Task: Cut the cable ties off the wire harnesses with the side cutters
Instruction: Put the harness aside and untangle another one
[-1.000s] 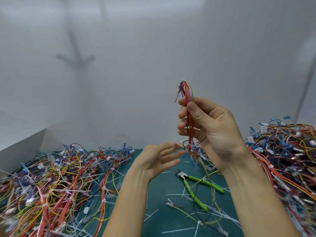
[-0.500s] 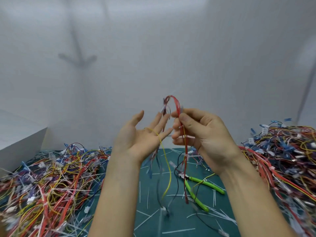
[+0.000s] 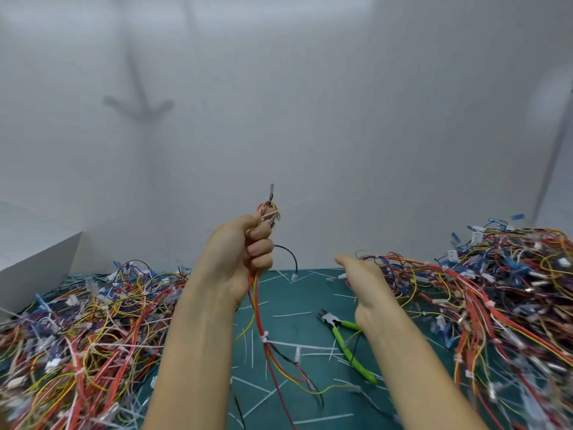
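1. The left hand (image 3: 240, 259) is gripping a wire harness (image 3: 263, 318) in a tight fist, holding it up.
2. Its wires are hanging down to the green mat (image 3: 288, 293), with a white cable tie (image 3: 264, 339) around them.
3. The right hand (image 3: 361, 280) is hanging loose and empty.
4. The side cutters (image 3: 345, 339) are lying on the mat just below it.
5. Big wire piles (image 3: 496, 293) are sitting on both sides.

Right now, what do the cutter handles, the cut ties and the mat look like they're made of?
Side cutters: bright green, slightly glossy grips, likely plastic or rubber sleeves; dark head, probably steel.
Cut cable ties: thin, pale, stiff strips, likely nylon.
Mat: matte teal sheet, possibly a vinyl cutting mat.
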